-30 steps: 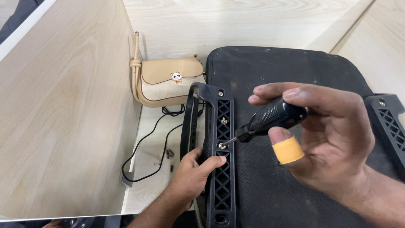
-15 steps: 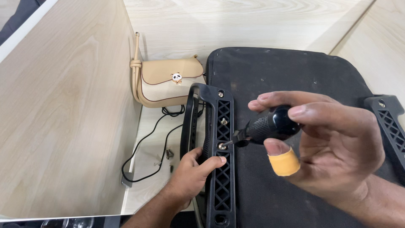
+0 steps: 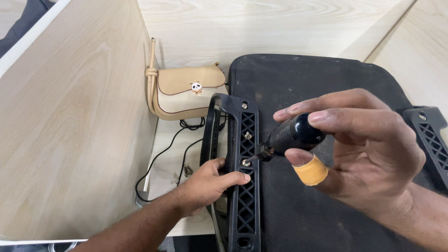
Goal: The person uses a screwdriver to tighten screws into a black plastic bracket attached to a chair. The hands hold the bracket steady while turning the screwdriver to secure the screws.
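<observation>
A black chair seat (image 3: pixel 322 79) lies upside down on the light wooden desk. A black lattice armrest bracket (image 3: pixel 246 205) runs along its left edge. My right hand (image 3: pixel 368 149) grips a black-handled screwdriver (image 3: pixel 293 135), its tip set on a screw (image 3: pixel 245 163) in the bracket. A tan bandage wraps that hand's thumb. My left hand (image 3: pixel 205 186) clasps the bracket just left of the screw, thumb resting beside it. Another screw (image 3: pixel 248 136) sits higher in the bracket.
A beige handbag (image 3: pixel 184 95) with a small clasp lies behind the bracket. A black cable (image 3: pixel 161 163) snakes over the desk at left, near loose screws (image 3: pixel 187 171). A wooden divider (image 3: pixel 70 126) walls the left side. A second armrest bracket (image 3: pixel 431 135) sits at right.
My right hand has turned around the screwdriver handle, fingers shifting over it, while the tip stays on the same screw. My left hand holds its place on the bracket.
</observation>
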